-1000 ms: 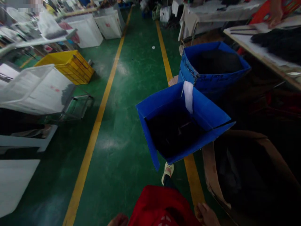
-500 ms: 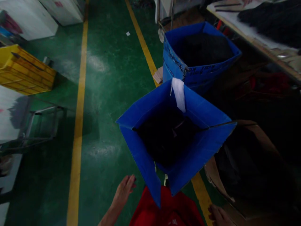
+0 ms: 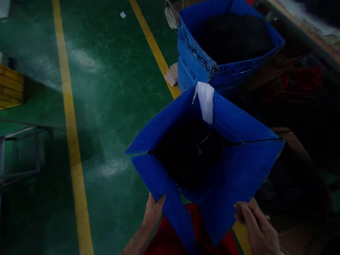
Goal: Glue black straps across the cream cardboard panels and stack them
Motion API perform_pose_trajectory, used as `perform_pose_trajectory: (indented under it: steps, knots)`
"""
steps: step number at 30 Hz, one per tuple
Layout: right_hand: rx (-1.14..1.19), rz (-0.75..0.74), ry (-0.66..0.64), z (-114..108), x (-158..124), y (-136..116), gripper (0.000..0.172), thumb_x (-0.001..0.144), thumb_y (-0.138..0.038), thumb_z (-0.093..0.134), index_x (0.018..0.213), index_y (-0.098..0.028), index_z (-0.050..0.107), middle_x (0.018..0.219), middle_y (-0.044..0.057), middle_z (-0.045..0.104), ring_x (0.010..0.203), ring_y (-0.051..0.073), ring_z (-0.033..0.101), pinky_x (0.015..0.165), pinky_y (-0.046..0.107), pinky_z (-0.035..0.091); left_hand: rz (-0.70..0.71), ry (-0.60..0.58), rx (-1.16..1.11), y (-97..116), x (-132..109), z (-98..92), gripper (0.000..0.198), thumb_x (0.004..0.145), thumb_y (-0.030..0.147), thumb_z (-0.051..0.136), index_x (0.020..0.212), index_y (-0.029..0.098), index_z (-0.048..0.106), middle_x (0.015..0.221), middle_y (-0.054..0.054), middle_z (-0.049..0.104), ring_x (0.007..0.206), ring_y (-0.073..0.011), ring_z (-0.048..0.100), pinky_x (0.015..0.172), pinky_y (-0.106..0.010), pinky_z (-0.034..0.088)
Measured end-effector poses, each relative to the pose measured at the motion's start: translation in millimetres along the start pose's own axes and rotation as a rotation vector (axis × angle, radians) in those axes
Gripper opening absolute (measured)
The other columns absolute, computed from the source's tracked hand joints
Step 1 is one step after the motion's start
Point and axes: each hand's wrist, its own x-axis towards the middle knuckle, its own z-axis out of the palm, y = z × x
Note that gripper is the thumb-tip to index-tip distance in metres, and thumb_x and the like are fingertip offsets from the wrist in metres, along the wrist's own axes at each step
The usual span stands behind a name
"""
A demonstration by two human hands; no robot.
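Note:
A blue box (image 3: 233, 170) with raised flaps stands in front of me, dark contents (image 3: 188, 156) inside it. My left hand (image 3: 154, 210) is closed on the edge of the near left flap, with its thumb on the inner face and the fingers hidden behind. At the outer edge of the near right flap, my right hand (image 3: 259, 225) has its fingers curled, their tips overlapping the flap; its exact grip is partly hidden. A white strip (image 3: 206, 102) hangs over the far corner of the box.
Behind it stands another blue box (image 3: 196, 58) with black writing and dark contents. Flat brown pieces (image 3: 172, 74) lie beside that one. A yellow crate (image 3: 10, 86) and a metal frame (image 3: 22, 132) are at left. Yellow lines (image 3: 70, 124) cross the green floor (image 3: 106, 106).
My left hand has moved up and taken hold of the near left flap. My right hand has come in to the near right flap's edge. The view has shifted, and the flaps have spread slightly.

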Motion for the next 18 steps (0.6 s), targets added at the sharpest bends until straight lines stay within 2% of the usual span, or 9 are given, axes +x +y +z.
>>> perform_pose_trajectory:
  steps: [2, 4, 7, 10, 12, 15, 18]
  knots:
    - [-0.026, -0.078, -0.204, 25, 24, -34, 0.052, 0.087, -0.064, 0.047, 0.103, -0.019, 0.067, 0.102, 0.011, 0.07, 0.083, 0.021, 0.069, 0.073, 0.029, 0.058, -0.033, 0.005, 0.008, -3, 0, -0.9, 0.063, 0.071, 0.041, 0.062, 0.125, 0.01, 0.053, 0.116, -0.017, 0.067, 0.106, -0.0325, 0.065, 0.097, -0.044, 0.05]
    - [-0.168, -0.227, -0.399, 49, 59, -57, 0.047, 0.092, -0.053, 0.041, 0.115, -0.019, 0.065, 0.107, 0.009, 0.07, 0.086, 0.02, 0.069, 0.075, 0.028, 0.056, -0.059, -0.008, 0.001, -6, -1, -2.4, 0.063, 0.07, 0.044, 0.061, 0.123, 0.01, 0.055, 0.115, -0.017, 0.068, 0.105, -0.0333, 0.065, 0.097, -0.045, 0.05]
    - [-0.545, -0.401, -0.566, 88, 124, -68, 0.038, 0.096, -0.029, 0.038, 0.123, -0.019, 0.063, 0.118, 0.008, 0.067, 0.1, 0.019, 0.067, 0.089, 0.028, 0.051, -0.082, -0.012, -0.031, -9, -3, -2.9, 0.063, 0.068, 0.051, 0.061, 0.118, 0.011, 0.059, 0.116, -0.015, 0.068, 0.108, -0.0345, 0.064, 0.098, -0.045, 0.05]
    - [-0.687, -0.382, -0.642, 129, 187, -52, 0.031, 0.097, -0.021, 0.044, 0.119, -0.016, 0.065, 0.118, 0.01, 0.066, 0.106, 0.02, 0.064, 0.099, 0.033, 0.046, -0.109, 0.021, -0.026, -7, -4, 0.3, 0.059, 0.067, 0.053, 0.061, 0.109, 0.013, 0.064, 0.11, -0.012, 0.071, 0.107, -0.0351, 0.064, 0.096, -0.044, 0.051]
    - [-0.734, -0.343, -0.666, 154, 219, -33, 0.025, 0.097, -0.028, 0.052, 0.115, -0.015, 0.064, 0.116, 0.011, 0.065, 0.106, 0.021, 0.063, 0.099, 0.04, 0.047, -0.134, 0.05, 0.001, -4, -4, 3.8, 0.056, 0.066, 0.055, 0.061, 0.104, 0.014, 0.066, 0.106, -0.011, 0.072, 0.106, -0.0355, 0.064, 0.096, -0.044, 0.052]
    - [-0.767, -0.317, -0.686, 183, 247, -3, 0.031, 0.095, -0.039, 0.06, 0.117, -0.017, 0.061, 0.12, 0.009, 0.061, 0.105, 0.021, 0.061, 0.093, 0.043, 0.051, -0.191, 0.089, 0.042, -8, -3, 7.8, 0.056, 0.063, 0.059, 0.063, 0.097, 0.015, 0.068, 0.104, -0.011, 0.073, 0.103, -0.037, 0.065, 0.098, -0.047, 0.051]
    - [-0.758, -0.315, -0.667, 207, 260, 22, 0.031, 0.095, -0.039, 0.059, 0.119, -0.018, 0.06, 0.123, 0.009, 0.059, 0.106, 0.021, 0.06, 0.092, 0.042, 0.052, -0.244, 0.14, 0.055, -23, -1, 7.0, 0.06, 0.06, 0.062, 0.066, 0.098, 0.016, 0.069, 0.106, -0.011, 0.073, 0.107, -0.0389, 0.064, 0.101, -0.05, 0.05]
